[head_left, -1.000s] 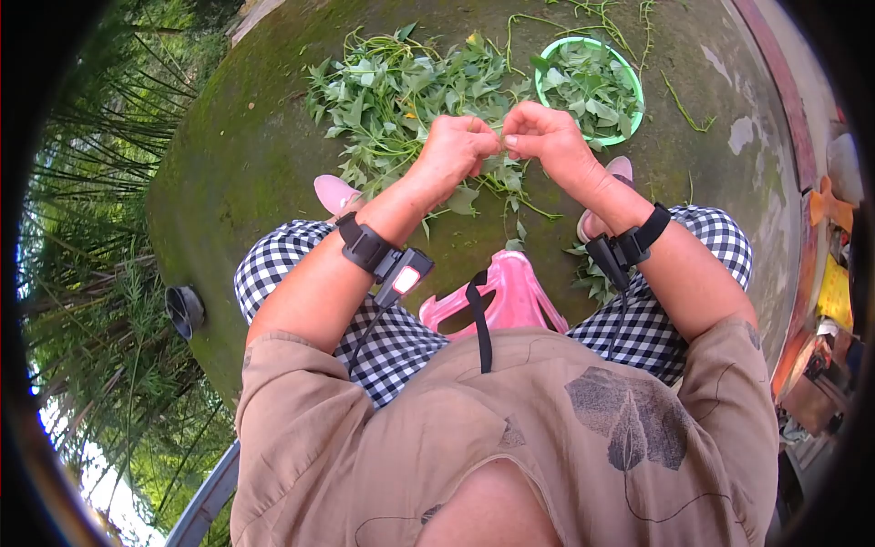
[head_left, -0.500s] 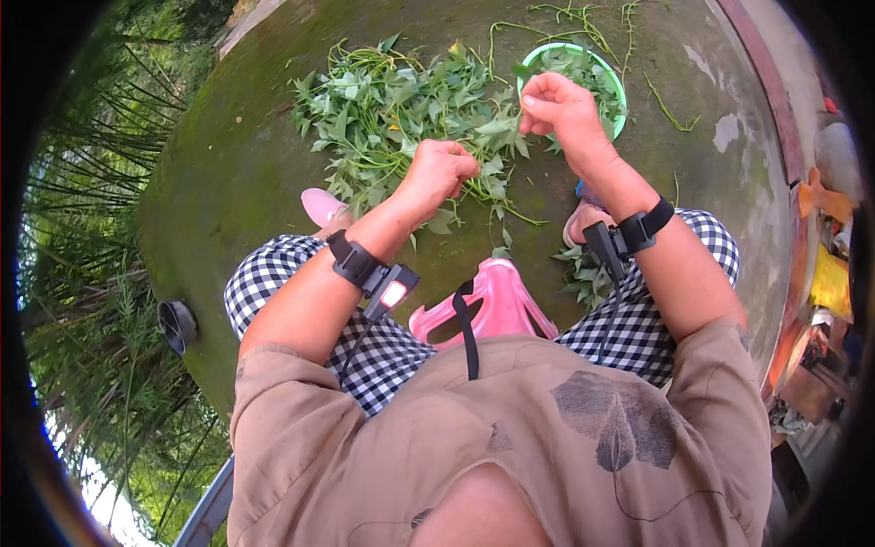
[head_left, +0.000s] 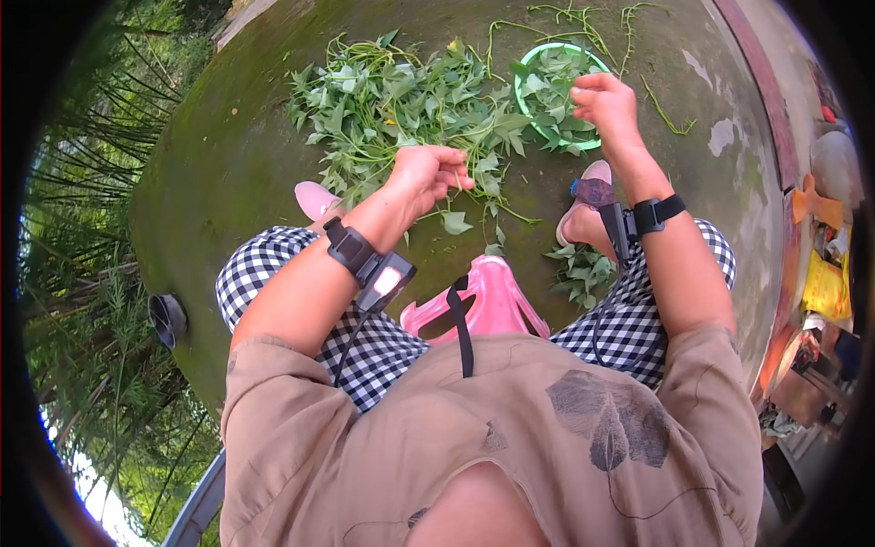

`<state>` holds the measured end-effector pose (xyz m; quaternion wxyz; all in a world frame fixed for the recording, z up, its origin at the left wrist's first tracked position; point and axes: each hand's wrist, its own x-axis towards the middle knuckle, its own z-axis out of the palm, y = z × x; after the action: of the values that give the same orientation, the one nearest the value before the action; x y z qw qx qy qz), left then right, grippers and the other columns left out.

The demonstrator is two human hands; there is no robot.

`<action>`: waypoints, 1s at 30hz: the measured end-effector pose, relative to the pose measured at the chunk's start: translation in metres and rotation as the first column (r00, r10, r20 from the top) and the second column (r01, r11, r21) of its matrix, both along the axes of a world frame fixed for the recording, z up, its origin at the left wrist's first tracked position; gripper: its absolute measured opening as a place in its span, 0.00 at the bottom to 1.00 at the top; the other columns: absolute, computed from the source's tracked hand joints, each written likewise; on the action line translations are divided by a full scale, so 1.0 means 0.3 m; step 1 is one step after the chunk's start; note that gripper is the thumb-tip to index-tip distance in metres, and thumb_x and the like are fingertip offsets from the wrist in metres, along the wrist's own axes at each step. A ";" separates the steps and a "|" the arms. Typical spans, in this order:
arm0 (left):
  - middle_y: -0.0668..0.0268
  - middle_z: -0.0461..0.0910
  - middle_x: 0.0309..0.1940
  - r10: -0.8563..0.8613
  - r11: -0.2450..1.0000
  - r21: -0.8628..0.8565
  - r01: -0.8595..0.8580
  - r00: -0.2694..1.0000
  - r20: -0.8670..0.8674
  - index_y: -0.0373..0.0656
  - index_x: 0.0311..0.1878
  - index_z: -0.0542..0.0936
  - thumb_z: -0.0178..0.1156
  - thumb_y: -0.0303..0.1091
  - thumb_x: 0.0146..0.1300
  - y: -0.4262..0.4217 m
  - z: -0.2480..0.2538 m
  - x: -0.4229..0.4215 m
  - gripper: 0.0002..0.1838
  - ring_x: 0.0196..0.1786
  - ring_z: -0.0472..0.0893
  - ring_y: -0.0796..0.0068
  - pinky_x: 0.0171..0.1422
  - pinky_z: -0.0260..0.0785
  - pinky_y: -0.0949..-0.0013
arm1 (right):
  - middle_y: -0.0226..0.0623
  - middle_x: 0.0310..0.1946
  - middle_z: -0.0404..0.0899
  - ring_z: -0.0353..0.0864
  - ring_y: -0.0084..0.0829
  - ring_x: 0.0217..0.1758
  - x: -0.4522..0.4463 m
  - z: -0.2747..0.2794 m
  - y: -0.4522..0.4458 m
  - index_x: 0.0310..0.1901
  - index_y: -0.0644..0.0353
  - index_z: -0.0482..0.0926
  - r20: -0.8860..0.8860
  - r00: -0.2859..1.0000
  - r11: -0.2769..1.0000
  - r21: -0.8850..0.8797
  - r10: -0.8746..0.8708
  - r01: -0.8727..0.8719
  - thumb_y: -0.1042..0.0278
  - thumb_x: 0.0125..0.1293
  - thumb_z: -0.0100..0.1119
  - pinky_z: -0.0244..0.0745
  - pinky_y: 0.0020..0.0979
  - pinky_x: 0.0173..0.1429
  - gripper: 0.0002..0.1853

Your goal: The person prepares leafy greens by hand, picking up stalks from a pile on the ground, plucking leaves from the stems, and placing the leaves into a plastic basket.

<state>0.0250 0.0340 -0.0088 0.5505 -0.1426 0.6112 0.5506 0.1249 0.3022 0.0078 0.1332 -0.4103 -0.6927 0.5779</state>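
Beside the right rim of the green basket (head_left: 521, 100), my right hand (head_left: 609, 109) is open, its fingers spread and nothing visible between them. The basket holds picked green leaves (head_left: 554, 91). My left hand (head_left: 433, 175) is at the lower edge of a heap of leafy stems (head_left: 401, 105), its fingers curled together on a thin green stem that is partly hidden. A single leaf (head_left: 456, 221) hangs or lies just below that hand.
Bare stems (head_left: 583, 27) lie behind the basket, and one more (head_left: 665, 108) to its right. A small leaf pile (head_left: 585, 273) is by the right shoe (head_left: 583, 208). A pink stool (head_left: 497, 296) stands between the knees. A dark pot (head_left: 168, 319) is at far left.
My hands have parted. My right hand moved right, over the basket and then to its right side, and its fingers opened. My left hand dropped slightly and stayed by the heap.
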 end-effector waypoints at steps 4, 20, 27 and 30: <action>0.62 0.82 0.31 0.078 0.996 0.050 -0.080 0.996 0.038 0.37 0.41 0.78 0.54 0.29 0.65 0.022 0.027 -0.015 0.06 0.35 0.86 0.70 0.19 0.59 0.78 | 0.27 0.25 0.80 0.76 0.18 0.25 -0.013 0.022 -0.250 0.35 0.62 0.81 -0.010 0.862 0.862 0.029 0.506 -0.506 0.67 0.57 0.67 0.71 0.22 0.31 0.09; 0.59 0.80 0.37 0.188 0.982 -0.014 -0.188 0.982 0.010 0.37 0.48 0.75 0.52 0.28 0.66 0.006 0.005 -0.022 0.10 0.37 0.86 0.64 0.19 0.59 0.77 | 0.36 0.24 0.81 0.80 0.27 0.28 -0.017 0.057 -0.229 0.30 0.62 0.81 0.162 0.752 0.751 0.080 0.639 -0.656 0.77 0.47 0.64 0.74 0.31 0.35 0.06; 0.52 0.81 0.37 0.130 0.957 0.217 -0.191 0.955 0.265 0.37 0.48 0.74 0.46 0.44 0.73 -0.033 -0.049 -0.047 0.17 0.35 0.84 0.59 0.23 0.63 0.71 | 0.36 0.26 0.83 0.81 0.30 0.30 -0.005 0.025 0.069 0.35 0.61 0.82 0.437 0.898 0.620 0.690 0.055 -0.374 0.67 0.54 0.66 0.75 0.33 0.39 0.09; 0.51 0.82 0.35 0.200 0.953 0.180 -0.245 0.952 0.233 0.40 0.38 0.75 0.45 0.45 0.73 -0.015 -0.048 -0.042 0.18 0.34 0.84 0.56 0.23 0.64 0.69 | 0.38 0.26 0.83 0.80 0.32 0.29 -0.025 0.011 -0.003 0.33 0.59 0.83 0.437 0.893 0.730 0.577 0.103 -0.367 0.67 0.53 0.65 0.75 0.33 0.39 0.08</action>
<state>0.0123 0.0295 -0.0231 0.5583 -0.2107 0.4684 0.6516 0.1175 0.3012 0.0112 0.0552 -0.3488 -0.9079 0.2260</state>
